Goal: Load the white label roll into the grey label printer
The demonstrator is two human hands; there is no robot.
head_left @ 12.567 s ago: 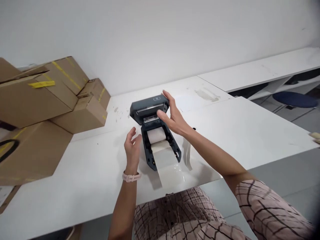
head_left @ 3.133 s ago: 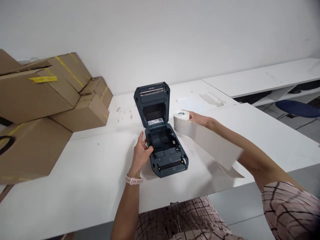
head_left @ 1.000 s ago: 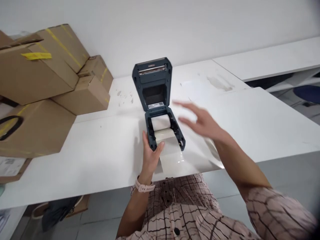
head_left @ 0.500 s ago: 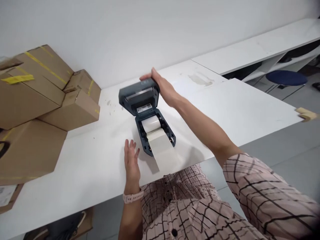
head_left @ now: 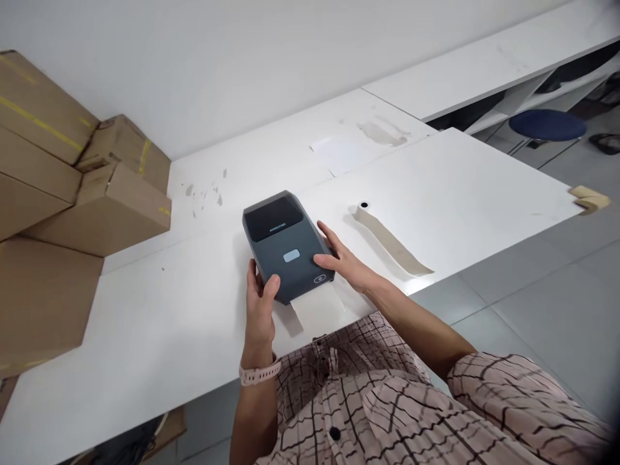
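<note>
A dark grey label printer (head_left: 281, 252) sits on the white table with its lid down. From its front slot a strip of label paper (head_left: 320, 309) hangs toward the table's near edge. My left hand (head_left: 260, 310) grips the front left side of the printer, thumb up by its corner. On the opposite side, my right hand (head_left: 341, 258) holds the casing with its thumb over the top edge and its fingers along the side. The label roll seen earlier inside is hidden under the lid.
To the right lies a small roll (head_left: 364, 206) with a long backing strip (head_left: 394, 244) unrolled toward the edge. Cardboard boxes (head_left: 121, 206) are stacked at the left. A white sheet (head_left: 334, 154) lies near the wall. A blue stool (head_left: 547, 124) stands beyond the table.
The printer's lid has come down from raised to closed. My right hand has moved from the lid's top down to the printer's right side; my left hand has closed in on its left side.
</note>
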